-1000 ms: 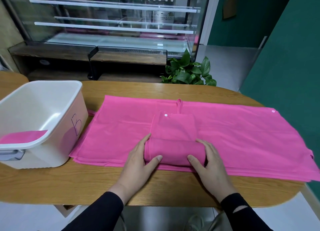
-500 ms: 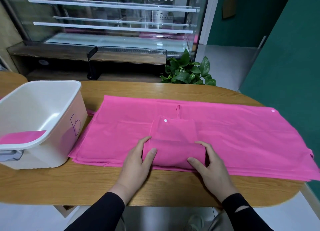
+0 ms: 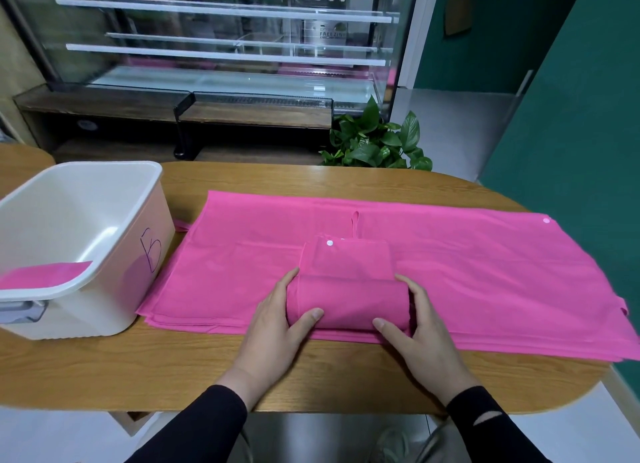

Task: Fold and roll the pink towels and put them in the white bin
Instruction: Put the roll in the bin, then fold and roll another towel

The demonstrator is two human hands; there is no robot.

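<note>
Both hands cupped, fingers seemingly round towel roll.

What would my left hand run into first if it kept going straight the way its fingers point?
Your left hand, cupping the towel roll, points away and slightly right. It would likely meet only the flat pink towels, then bare table. The white bin sits off to the left.
</note>
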